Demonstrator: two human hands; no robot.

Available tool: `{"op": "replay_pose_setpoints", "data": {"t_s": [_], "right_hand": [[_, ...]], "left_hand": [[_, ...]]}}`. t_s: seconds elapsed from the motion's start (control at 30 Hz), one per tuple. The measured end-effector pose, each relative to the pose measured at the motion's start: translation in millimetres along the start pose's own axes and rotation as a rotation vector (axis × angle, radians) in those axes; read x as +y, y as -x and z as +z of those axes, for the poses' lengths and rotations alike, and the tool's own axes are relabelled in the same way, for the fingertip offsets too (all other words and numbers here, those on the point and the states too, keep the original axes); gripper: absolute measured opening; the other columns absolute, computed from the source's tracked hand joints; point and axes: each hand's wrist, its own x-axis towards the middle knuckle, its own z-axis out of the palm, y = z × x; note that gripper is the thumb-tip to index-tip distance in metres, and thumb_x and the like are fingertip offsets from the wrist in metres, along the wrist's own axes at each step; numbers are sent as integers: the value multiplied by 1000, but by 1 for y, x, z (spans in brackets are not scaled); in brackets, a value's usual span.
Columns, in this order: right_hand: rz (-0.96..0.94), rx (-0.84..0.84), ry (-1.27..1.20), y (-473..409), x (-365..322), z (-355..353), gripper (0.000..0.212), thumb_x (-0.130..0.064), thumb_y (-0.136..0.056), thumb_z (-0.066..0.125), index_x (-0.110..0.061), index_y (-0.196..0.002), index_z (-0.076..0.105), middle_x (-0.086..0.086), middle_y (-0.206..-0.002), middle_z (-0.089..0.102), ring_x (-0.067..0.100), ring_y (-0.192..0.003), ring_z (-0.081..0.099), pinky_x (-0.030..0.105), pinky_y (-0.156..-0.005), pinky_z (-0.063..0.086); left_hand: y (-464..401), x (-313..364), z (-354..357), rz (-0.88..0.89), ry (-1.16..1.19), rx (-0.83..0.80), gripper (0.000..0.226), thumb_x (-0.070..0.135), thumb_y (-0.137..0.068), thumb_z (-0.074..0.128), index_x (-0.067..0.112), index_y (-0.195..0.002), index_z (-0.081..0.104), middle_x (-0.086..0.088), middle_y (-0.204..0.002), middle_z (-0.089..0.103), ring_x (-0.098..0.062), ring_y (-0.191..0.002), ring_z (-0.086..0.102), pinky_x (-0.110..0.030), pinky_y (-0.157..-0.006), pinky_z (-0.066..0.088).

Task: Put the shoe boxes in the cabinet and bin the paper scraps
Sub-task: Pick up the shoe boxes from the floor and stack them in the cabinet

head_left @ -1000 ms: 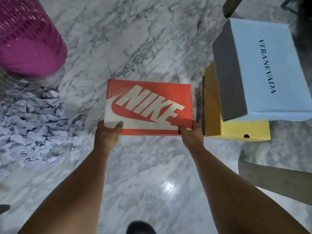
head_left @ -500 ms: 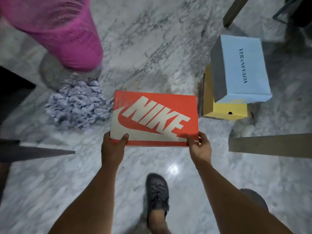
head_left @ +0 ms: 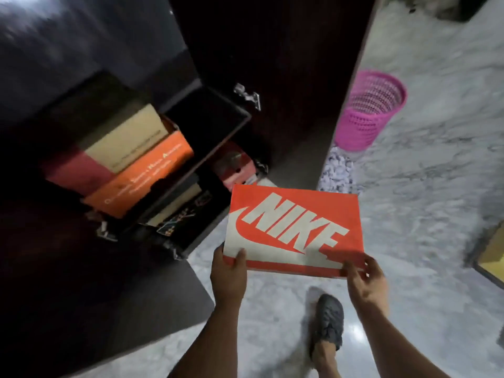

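Note:
I hold an orange Nike shoe box [head_left: 296, 227] flat in front of me, above the marble floor. My left hand [head_left: 228, 276] grips its near left corner and my right hand [head_left: 366, 279] grips its near right corner. To the left stands a dark open cabinet [head_left: 207, 110]. Its upper shelf holds an orange box [head_left: 141, 178] with a tan box [head_left: 128, 137] on top. More boxes sit on the lower shelf. A pile of paper scraps [head_left: 336, 173] lies on the floor past the box, beside a pink mesh bin [head_left: 368, 113].
The cabinet's open dark door [head_left: 286, 77] stands between the shelves and the bin. A second dark door panel [head_left: 90, 290] juts out at lower left. My foot in a dark shoe [head_left: 327, 320] is below the box. A yellow box edge [head_left: 493, 249] shows at far right.
I have turned left with the Nike box. The cabinet has come into view, the bin and scraps have shifted to the right, and the blue and yellow boxes have almost left the frame.

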Motion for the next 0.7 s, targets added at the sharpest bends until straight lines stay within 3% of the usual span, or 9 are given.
{"op": "replay_pose_setpoints", "data": {"t_s": [0.13,0.2,0.27,0.43,0.53,0.7], "right_hand": [[-151,-73,-60,50,-121,43,70,-66,-72,54,-22,-124,65,13,-108,73,32,-95,71,43,-88,58],[-229,-106,-95,64,-183,60,66,-61,-72,54,-20,-122,68,12,-106,73,31,-94,70,40,-87,56],[-331,-122,-143,68,-241,78,64,-61,-72,56,-21,-120,68,12,-105,73,32,-93,70,44,-88,58],[-544,-153,-177,88,-380,110,54,-47,-80,59,-25,-128,67,11,-106,72,30,-97,69,39,-90,56],[-628,-277,-219,95,-446,141,44,-39,-90,66,-29,-133,64,-3,-103,72,21,-99,70,39,-96,57],[-673,-487,-244,88,-518,206,49,-37,-93,68,-33,-140,57,-3,-120,72,16,-111,67,31,-96,51]], "left_hand": [[-25,30,-97,-32,141,168,52,54,-81,68,24,-122,61,0,-110,73,-24,-102,70,-43,-90,57],[-36,58,-133,1,214,256,36,38,-88,71,17,-115,61,-1,-104,71,-23,-100,68,-36,-87,54],[-51,85,-159,73,228,408,36,26,-93,70,11,-124,61,-8,-113,70,-23,-104,66,-29,-86,48],[-88,147,-202,63,367,661,55,32,-93,66,13,-140,48,-13,-126,67,-32,-113,65,-39,-94,52],[-116,175,-223,-21,546,771,58,28,-93,65,17,-145,42,-15,-132,62,-33,-114,63,-34,-91,47],[-180,195,-250,-67,742,866,61,30,-84,66,19,-140,43,-13,-130,61,-33,-112,62,-47,-98,52]]}}
